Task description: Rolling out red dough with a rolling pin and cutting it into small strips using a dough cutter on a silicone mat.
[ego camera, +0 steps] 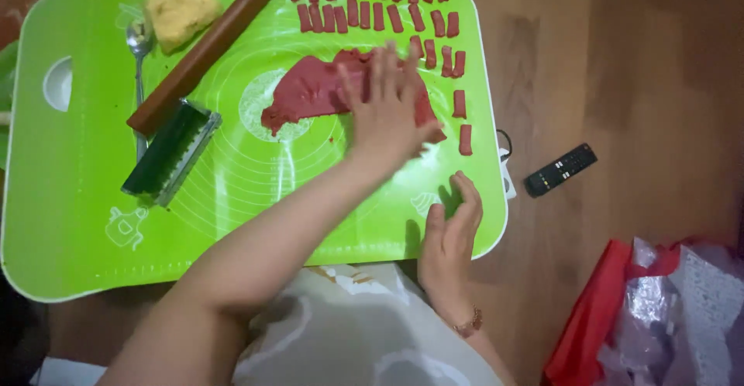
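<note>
My left hand [385, 109] lies flat with spread fingers on a rolled-out sheet of red dough [310, 89] in the middle of a green baking mat [77, 215]. It covers the sheet's right part. My right hand [451, 235] rests palm down on the mat's near right edge and holds nothing. Several small red dough strips [364, 10] lie in rows along the mat's far edge and down its right side.
A brown rolling pin [205, 47] lies slanted at the far left, with a yellow dough lump [180, 14], a spoon [139, 45] and a ridged metal cutter [172, 152] beside it. On the wooden floor are a black remote [560, 170] and a red bag [597, 316].
</note>
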